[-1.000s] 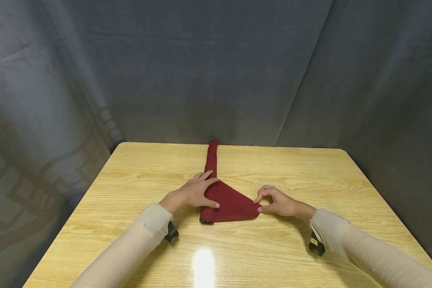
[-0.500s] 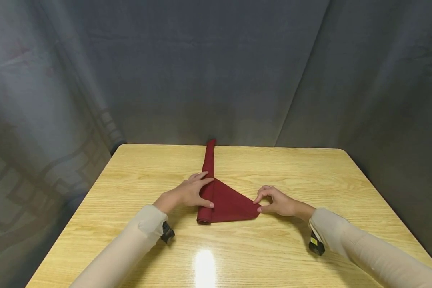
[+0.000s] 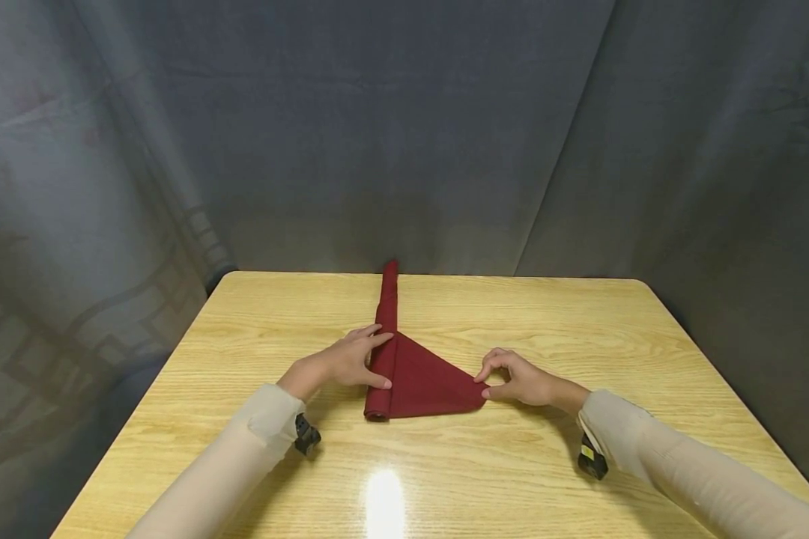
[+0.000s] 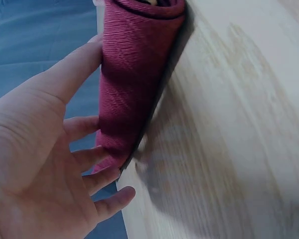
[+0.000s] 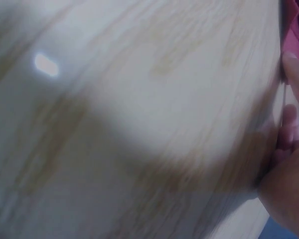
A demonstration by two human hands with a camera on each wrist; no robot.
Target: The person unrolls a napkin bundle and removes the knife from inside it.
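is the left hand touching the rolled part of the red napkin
Touching. The left wrist view shows the left hand with thumb and fingers laid against the roll of the red napkin.

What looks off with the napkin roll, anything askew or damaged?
Nothing stands out. The dark red napkin lies on the wooden table, rolled from the left side into a long tube, with a flat triangle unrolled. The left hand presses the roll; the right hand pinches the triangle's tip. No tears or spills.
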